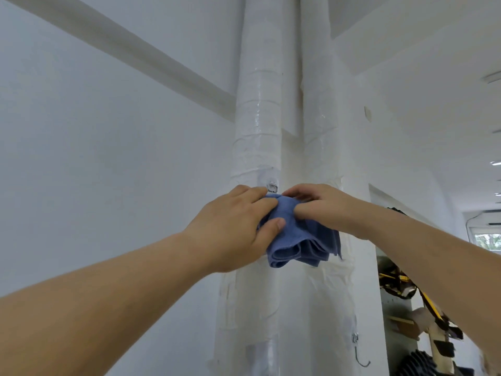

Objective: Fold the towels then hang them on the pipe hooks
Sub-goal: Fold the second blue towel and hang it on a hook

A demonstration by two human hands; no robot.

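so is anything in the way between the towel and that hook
Nothing visible is. The blue towel sits right under the metal hook on the pipe, held by the left hand and right hand; only their fingers crowd it.

Recorded on either side of the metal hook (pixel 272 188): left hand (pixel 233 226) just below and left of it, right hand (pixel 325 207) just below and right of it, both bare across backs and fingers. Found left forearm (pixel 108 294) bare along its whole visible length, from the wrist below-left of the hook to the lower left frame edge, and right forearm (pixel 433 253) likewise bare from wrist to right edge. Noted left thumbnail (pixel 279 223), below the hook, cut short and plain.
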